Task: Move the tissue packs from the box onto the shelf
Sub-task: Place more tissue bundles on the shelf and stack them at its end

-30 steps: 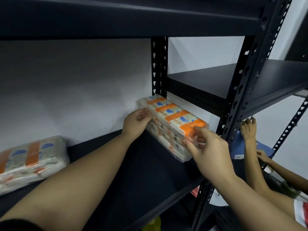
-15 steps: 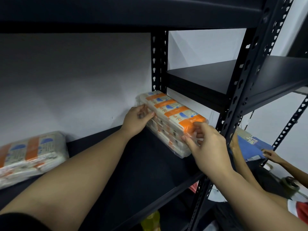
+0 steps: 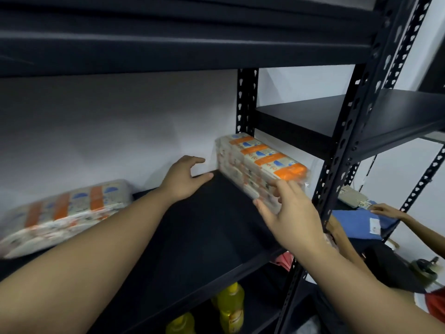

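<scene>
A white, orange and blue tissue pack (image 3: 260, 165) lies on the black shelf (image 3: 204, 227), at its right end against the rear upright. My left hand (image 3: 184, 178) hovers just left of the pack, fingers spread, not touching it. My right hand (image 3: 289, 213) is at the pack's near end with fingers spread and fingertips against the wrapper. A second tissue pack (image 3: 65, 213) lies at the left end of the shelf. The box is not in view.
A black upright post (image 3: 346, 131) stands right of the pack, with a neighbouring shelf (image 3: 325, 112) beyond it. Yellow bottles (image 3: 230, 307) stand on the shelf below. Another person's hands (image 3: 385, 210) handle a blue item (image 3: 358, 222) at the right.
My left hand has let go of the pack and drawn back to the left. My right hand has opened at the pack's near end. The pack now rests on the shelf.
</scene>
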`<act>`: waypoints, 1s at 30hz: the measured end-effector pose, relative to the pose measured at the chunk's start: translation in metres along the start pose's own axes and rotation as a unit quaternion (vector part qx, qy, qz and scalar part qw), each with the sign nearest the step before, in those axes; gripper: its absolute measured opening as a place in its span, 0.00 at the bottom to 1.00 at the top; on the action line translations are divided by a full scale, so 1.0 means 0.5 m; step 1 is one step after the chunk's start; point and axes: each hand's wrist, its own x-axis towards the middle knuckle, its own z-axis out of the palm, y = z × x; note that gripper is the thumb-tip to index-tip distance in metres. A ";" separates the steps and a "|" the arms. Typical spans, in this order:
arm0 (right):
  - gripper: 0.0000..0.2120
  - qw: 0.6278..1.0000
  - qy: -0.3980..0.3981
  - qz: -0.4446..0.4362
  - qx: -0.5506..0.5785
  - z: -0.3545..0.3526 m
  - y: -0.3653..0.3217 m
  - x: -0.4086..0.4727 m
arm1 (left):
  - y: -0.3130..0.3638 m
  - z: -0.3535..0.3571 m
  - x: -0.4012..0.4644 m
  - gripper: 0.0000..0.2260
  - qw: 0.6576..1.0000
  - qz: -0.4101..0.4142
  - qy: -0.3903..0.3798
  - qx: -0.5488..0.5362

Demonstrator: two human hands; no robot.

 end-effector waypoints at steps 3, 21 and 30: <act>0.22 0.999 -0.045 -0.005 0.029 0.038 -0.054 -0.022 | -0.053 -0.088 -0.064 0.24 0.998 -0.001 -0.010 0.070; 0.33 0.958 -0.270 -0.027 0.096 0.249 -0.292 -0.098 | -0.310 -0.363 -0.360 0.35 0.937 -0.158 -0.037 0.310; 0.54 0.923 -0.291 -0.013 0.252 0.270 -0.308 -0.073 | -0.278 -0.337 -0.434 0.47 0.989 -0.119 0.039 0.080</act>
